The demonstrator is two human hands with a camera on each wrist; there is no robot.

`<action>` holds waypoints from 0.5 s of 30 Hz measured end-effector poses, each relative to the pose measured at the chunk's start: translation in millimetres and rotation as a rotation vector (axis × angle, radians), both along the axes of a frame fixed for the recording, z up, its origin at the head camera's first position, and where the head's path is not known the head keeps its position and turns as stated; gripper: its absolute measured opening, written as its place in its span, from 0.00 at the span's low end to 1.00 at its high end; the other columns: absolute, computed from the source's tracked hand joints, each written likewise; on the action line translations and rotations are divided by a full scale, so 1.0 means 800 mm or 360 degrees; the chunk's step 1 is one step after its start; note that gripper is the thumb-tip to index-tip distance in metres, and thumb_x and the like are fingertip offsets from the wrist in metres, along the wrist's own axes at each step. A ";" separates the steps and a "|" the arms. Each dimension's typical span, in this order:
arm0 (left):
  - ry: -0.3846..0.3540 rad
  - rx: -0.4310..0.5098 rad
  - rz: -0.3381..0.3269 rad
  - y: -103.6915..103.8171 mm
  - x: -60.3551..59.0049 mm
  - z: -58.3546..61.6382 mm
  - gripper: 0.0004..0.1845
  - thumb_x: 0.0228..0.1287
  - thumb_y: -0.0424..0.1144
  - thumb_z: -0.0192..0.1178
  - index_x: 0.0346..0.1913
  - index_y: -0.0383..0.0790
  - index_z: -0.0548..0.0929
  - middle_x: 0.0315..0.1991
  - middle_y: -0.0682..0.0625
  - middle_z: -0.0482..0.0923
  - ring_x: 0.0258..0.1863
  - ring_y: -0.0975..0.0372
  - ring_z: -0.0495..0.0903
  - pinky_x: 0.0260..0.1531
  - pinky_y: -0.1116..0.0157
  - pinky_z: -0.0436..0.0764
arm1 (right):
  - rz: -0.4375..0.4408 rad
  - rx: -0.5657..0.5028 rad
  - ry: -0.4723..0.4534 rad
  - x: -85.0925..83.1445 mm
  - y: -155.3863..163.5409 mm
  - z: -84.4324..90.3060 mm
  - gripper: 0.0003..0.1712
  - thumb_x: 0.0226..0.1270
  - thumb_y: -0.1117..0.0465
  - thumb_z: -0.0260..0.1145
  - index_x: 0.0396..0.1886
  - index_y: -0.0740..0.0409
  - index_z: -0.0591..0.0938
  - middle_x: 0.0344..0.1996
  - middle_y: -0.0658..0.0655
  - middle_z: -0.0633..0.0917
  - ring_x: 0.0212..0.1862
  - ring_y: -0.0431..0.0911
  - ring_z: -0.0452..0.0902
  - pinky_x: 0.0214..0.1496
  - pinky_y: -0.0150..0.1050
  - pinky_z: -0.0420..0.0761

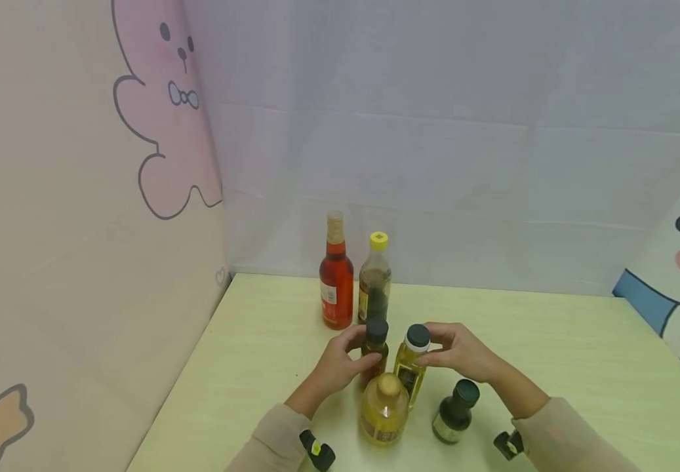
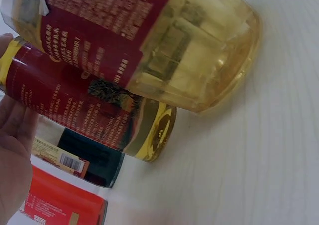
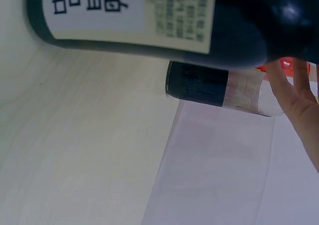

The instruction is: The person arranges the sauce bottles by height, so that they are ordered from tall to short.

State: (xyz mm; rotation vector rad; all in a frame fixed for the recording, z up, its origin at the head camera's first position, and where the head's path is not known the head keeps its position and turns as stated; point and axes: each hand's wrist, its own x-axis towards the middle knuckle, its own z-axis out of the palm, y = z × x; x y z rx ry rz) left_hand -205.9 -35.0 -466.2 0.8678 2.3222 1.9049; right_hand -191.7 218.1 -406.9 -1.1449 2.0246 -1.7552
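Note:
In the head view my left hand (image 1: 336,367) grips a small dark-capped bottle (image 1: 373,370) just below its cap, thumb in front. My right hand (image 1: 463,354) holds a clear bottle of yellow oil (image 1: 408,379) near its dark green cap, thumb and fingers on either side. These two bottles stand side by side. Right before them is a round, squat bottle (image 1: 383,416) with a gold cap, partly covering both. From the left wrist, a red-labelled bottle (image 2: 70,95) shows beside my left fingers. My right fingers (image 3: 301,90) appear at the right wrist view's edge; their bottle is hidden there.
Behind the hands stand a tall red bottle (image 1: 336,288) and a yellow-capped bottle (image 1: 375,278) with dark liquid. A dark green bottle (image 1: 453,416) sits below my right wrist. The pale table (image 1: 552,341) meets a hanging white cloth (image 1: 434,196) at the back.

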 end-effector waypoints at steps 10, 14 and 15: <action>-0.0061 -0.0003 -0.0023 -0.001 0.019 0.035 0.21 0.56 0.33 0.63 0.53 0.36 0.73 0.44 0.51 0.76 0.46 0.61 0.74 0.51 0.59 0.68 | -0.0030 -0.0010 0.0020 -0.002 0.000 0.001 0.18 0.56 0.74 0.63 0.48 0.66 0.77 0.43 0.62 0.79 0.48 0.54 0.74 0.42 0.48 0.76; -0.0077 0.0011 -0.0018 0.000 0.019 0.033 0.21 0.55 0.33 0.63 0.53 0.36 0.73 0.45 0.50 0.76 0.46 0.62 0.74 0.52 0.60 0.68 | -0.0102 0.0040 0.0004 -0.001 0.000 0.003 0.17 0.56 0.73 0.64 0.47 0.64 0.78 0.44 0.61 0.80 0.50 0.53 0.73 0.44 0.46 0.76; -0.0074 0.0016 -0.0016 0.000 0.019 0.033 0.21 0.55 0.33 0.63 0.53 0.36 0.73 0.45 0.50 0.76 0.46 0.62 0.74 0.52 0.60 0.68 | -0.0115 0.0047 -0.0003 -0.001 0.000 0.003 0.17 0.56 0.72 0.64 0.47 0.64 0.78 0.44 0.60 0.80 0.50 0.53 0.73 0.45 0.46 0.76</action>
